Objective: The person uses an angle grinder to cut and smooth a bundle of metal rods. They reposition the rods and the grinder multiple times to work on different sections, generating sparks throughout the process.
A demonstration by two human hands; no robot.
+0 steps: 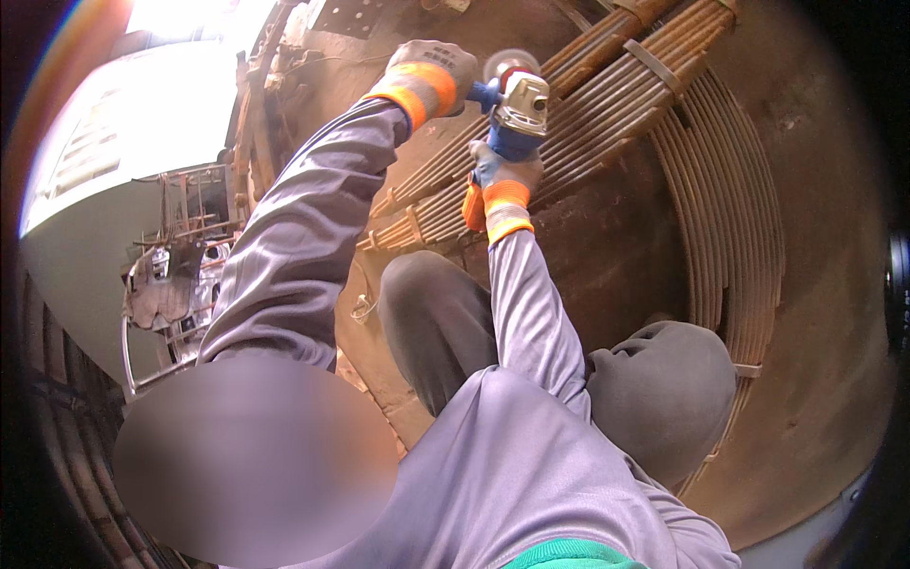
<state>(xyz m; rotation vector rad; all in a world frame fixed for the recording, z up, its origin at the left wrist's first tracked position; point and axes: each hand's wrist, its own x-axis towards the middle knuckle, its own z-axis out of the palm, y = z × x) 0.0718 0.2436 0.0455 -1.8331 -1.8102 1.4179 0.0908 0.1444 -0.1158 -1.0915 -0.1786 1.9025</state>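
Observation:
My left hand (436, 78), in a grey glove with an orange cuff, is closed on the blue side handle (484, 94) of an angle grinder (519, 104) at upper centre. My right hand (507, 173), gloved likewise, wraps round the grinder's blue body below its pale gear head. The grinder's disc (506, 61) is over a bundle of rusty metal rods (603, 117) that runs diagonally, with flat bands across it; whether it touches them I cannot tell.
My bent knees (664, 389) are below the rods. More long rods (735, 209) curve down the right side on a brown dusty surface (825, 284). At left stands a jumbled metal frame (175, 284) beside a bright opening (133, 104). A blurred patch covers the lower left.

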